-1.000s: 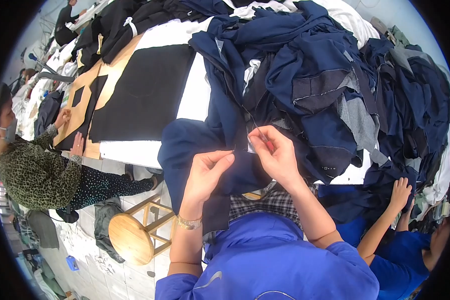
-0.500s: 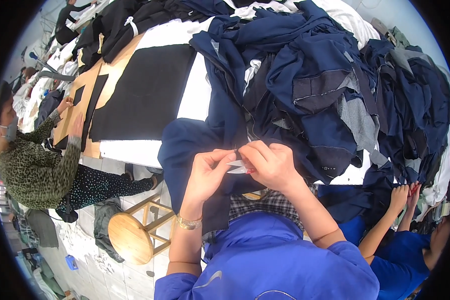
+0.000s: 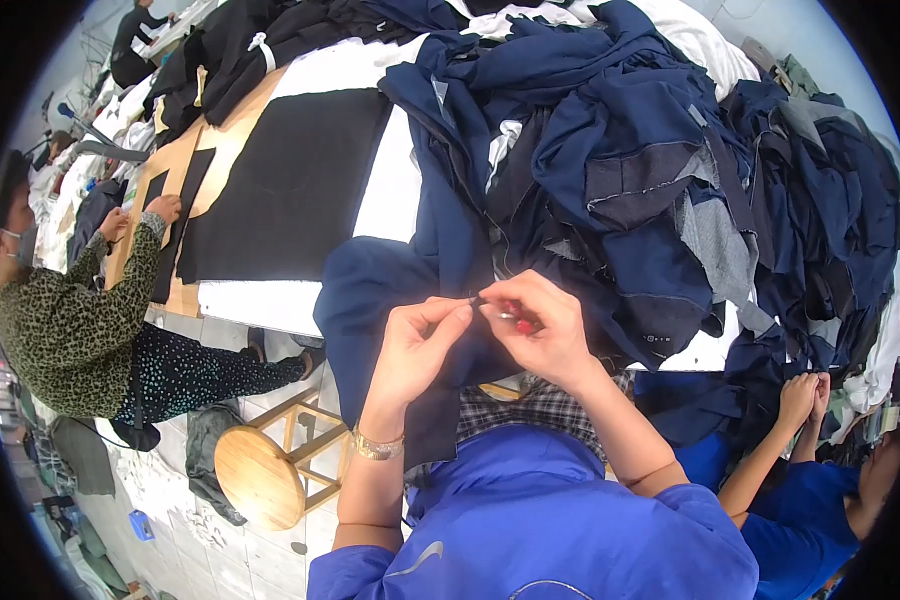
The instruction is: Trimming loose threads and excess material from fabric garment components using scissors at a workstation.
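Before my chest, my left hand [image 3: 422, 345] is closed, thumb and forefinger pinching an edge of navy cloth [image 3: 365, 285]. That cloth hangs over the table's near edge and down past my left wrist. Small thread snips with red on the handle [image 3: 524, 326] are tucked in my closed right hand [image 3: 550, 325]. Its thumb and forefinger come together beside the left fingertips, at a tiny dark bit of the cloth or thread too small to make out. The snips' blades are mostly hidden by my fingers.
A heap of navy garments [image 3: 610, 130] with grey linings covers the table ahead and right. Black cut cloth [image 3: 290, 180] lies left of it. A wooden stool [image 3: 260, 478] stands lower left. One co-worker [image 3: 80, 310] handles dark strips at left; another [image 3: 800, 520] sits at right.
The snips' blades, which pointed left between my hands, have turned back into my right hand. My right fingers now pinch closer to the left fingertips. The left co-worker's hands have shifted.
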The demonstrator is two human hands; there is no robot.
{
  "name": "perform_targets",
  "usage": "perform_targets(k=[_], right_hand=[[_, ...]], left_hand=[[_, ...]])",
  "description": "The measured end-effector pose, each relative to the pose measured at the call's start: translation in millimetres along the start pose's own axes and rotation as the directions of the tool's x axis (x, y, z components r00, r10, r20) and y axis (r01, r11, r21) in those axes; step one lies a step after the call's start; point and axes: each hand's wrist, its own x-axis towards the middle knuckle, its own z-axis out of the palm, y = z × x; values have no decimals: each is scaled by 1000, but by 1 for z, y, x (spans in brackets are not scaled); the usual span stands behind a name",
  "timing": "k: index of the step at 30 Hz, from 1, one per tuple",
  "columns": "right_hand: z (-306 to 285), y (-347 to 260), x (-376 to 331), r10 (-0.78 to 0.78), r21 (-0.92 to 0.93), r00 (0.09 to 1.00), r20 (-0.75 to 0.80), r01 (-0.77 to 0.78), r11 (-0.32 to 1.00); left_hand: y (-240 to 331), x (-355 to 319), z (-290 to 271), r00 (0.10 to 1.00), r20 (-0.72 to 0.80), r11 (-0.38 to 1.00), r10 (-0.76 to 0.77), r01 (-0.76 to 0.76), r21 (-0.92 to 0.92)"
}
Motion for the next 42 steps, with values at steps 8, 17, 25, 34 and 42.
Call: perform_targets(k=[8,17,25,34,42], right_hand=[[-4,1,4,530,429,845,78,-508,747],[-16,-10,-5,411,414,810,419,-573,708],[-12,-8,-6,401,337,809,430,-556,760],[-10,-8,-6,390,369,819,420,-547,751],[-12,-13,-7,398,428,819,413,-561,709]], left_hand=[[-7,-2,-3,999,-35,998,-38,36,-51],[-2,-1,-2,996,-77,989,-53,41,-144],[-4,-2,-5,998,-53,989,-37,29,-144],[-3,-3,-2,999,-24,987,-39,35,-158],[-4,-3,-4,997,-63,983,-50,38,-182]])
